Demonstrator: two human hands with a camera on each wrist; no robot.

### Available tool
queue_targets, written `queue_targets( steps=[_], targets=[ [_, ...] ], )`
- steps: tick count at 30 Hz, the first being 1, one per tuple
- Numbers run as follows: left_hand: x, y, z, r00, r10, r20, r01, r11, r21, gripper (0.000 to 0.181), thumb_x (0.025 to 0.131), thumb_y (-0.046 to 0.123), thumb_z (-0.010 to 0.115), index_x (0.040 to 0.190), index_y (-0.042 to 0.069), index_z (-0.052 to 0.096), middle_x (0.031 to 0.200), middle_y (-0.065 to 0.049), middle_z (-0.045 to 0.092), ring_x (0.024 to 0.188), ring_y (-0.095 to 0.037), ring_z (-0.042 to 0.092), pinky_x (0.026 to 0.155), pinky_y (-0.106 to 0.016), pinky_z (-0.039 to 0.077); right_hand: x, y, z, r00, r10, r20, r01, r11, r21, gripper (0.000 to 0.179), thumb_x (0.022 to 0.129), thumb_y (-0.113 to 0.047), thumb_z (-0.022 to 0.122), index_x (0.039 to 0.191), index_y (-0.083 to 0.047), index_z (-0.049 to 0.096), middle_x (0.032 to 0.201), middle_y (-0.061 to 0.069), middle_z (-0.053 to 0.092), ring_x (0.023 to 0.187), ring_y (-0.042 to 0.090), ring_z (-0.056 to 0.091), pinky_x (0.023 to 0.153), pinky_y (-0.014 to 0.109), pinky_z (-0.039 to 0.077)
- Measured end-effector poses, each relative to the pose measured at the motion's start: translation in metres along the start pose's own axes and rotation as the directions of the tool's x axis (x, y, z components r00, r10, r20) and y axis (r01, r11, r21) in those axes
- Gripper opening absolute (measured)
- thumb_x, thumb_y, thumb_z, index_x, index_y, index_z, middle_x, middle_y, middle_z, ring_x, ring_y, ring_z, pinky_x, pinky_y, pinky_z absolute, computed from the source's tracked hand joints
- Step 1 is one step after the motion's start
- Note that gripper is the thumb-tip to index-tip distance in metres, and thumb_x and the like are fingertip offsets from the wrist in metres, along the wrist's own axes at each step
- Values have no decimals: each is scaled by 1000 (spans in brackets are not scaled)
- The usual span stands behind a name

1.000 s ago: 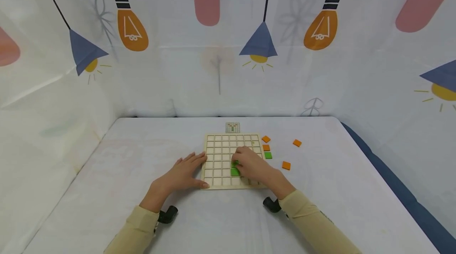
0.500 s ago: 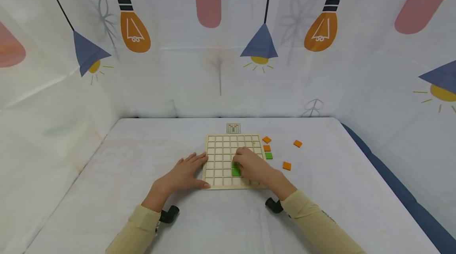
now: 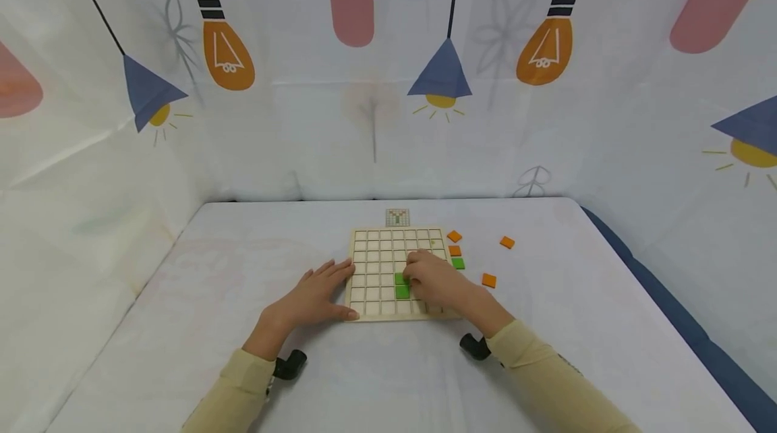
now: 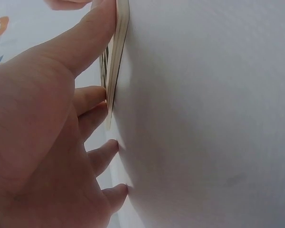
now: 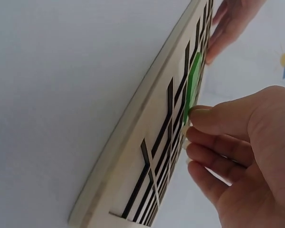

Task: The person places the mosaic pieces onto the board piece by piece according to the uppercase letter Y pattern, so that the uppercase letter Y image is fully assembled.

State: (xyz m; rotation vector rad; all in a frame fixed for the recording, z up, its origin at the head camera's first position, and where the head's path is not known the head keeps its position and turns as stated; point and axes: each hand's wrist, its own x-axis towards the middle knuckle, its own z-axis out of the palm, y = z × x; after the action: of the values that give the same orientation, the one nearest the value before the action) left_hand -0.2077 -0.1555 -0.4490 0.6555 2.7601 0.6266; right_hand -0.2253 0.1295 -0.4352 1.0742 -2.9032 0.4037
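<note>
Green tile [image 3: 400,278] sits at the fingers of the right hand [image 3: 437,279], thumb tip at its edge. Those fingers are curled; can't tell if they pinch it. Second green tile [image 3: 403,292]: just nearer the person than the fingertips, neighbouring cell. Both are on the wooden grid board [image 3: 372,256], under the same fingers. Left hand [image 3: 315,298]: fingers straight and spread along the board's left edge, thumb at its near-left corner, gripping nothing.

Right of the right fingers, just off the board: third green tile [image 3: 458,263], then two orange tiles [image 3: 454,251] [image 3: 454,236] farther away. Two more orange tiles [image 3: 489,280] [image 3: 506,242] farther right. Beyond the fingers, past the board's far edge: small patterned card [image 3: 397,217], on the white table [image 3: 243,264].
</note>
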Motion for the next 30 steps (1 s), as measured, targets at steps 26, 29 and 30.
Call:
queue_targets(
  steps=[26, 29, 30],
  targets=[
    [-3, 0, 0, 1000, -1, -11, 1, 1000, -1, 96, 79, 54, 78, 156, 14, 34, 165, -2, 27, 153, -37, 21, 118, -69, 16, -22, 30, -9, 995, 38, -91, -48, 994, -101, 19, 87, -4, 69, 103, -11, 76, 99, 0, 71, 93, 18, 65, 83, 33, 53],
    [-2, 0, 0, 1000, -2, -10, 2, 1000, -1, 97, 79, 54, 78, 156, 14, 34, 165, -1, 27, 153, -37, 21, 118, -69, 16, -25, 36, -10, 994, 62, -95, -72, 992, -103, 20, 87, -3, 68, 104, -10, 76, 100, 1, 70, 91, 16, 65, 81, 32, 54],
    [-1, 0, 0, 1000, -3, -9, 3, 1000, -1, 97, 79, 55, 78, 156, 15, 34, 165, -1, 27, 153, -36, 21, 118, -69, 16, -26, 38, -12, 993, 78, -94, -87, 992, -95, 20, 87, -3, 68, 104, -10, 76, 100, 1, 70, 91, 16, 65, 81, 33, 54]
  ],
)
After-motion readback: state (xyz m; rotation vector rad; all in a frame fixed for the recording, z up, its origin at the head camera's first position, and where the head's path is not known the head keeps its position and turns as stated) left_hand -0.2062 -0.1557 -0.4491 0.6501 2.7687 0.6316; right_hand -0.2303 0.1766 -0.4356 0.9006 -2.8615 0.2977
